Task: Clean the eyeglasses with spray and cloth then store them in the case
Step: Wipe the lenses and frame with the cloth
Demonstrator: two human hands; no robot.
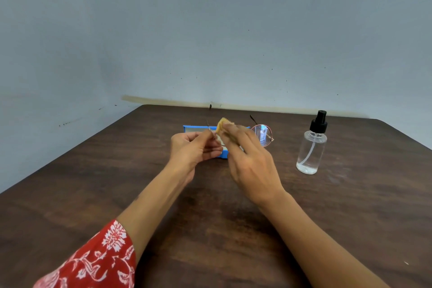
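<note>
Thin round metal-framed eyeglasses are held up above the table, one lens showing to the right of my right hand. My left hand pinches the frame near its left temple arm. My right hand presses a small yellow cloth against the other lens, which is hidden behind cloth and fingers. An open blue case lies on the table just behind both hands, partly covered by them. A clear spray bottle with a black pump top stands upright to the right, apart from the hands.
The dark wooden table runs back to a pale blue-grey wall. Its left edge slants off at the left. A red patterned sleeve covers my left upper forearm.
</note>
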